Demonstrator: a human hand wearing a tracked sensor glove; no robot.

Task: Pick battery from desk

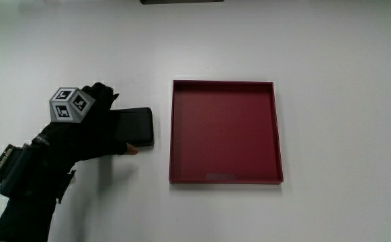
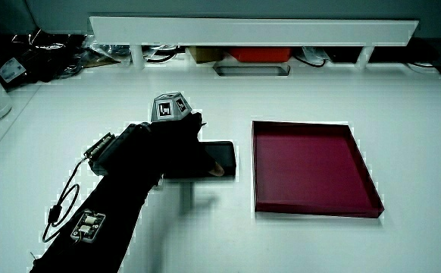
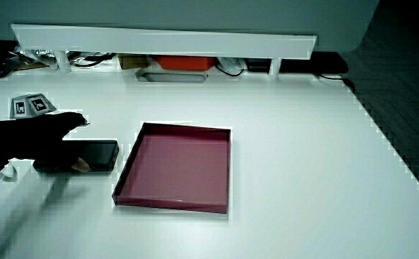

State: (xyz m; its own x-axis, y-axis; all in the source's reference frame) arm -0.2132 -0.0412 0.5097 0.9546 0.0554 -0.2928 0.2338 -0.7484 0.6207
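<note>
White desk (image 1: 330,54): hands (image 1: 98,124) gripping black battery (image 1: 136,126), lying beside red tray (image 1: 224,178).

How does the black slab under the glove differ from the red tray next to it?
The battery is black, the tray dark red. The battery is a small solid slab; the tray is much larger, with raised walls. The hand covers part of the battery; the tray is untouched. Both lie flat on the table.

A white table (image 1: 330,60) fills the scene under even light. In both side views a low white partition (image 2: 251,29) runs along its edge farthest from the person, with cables (image 2: 46,53) and clutter underneath.
</note>
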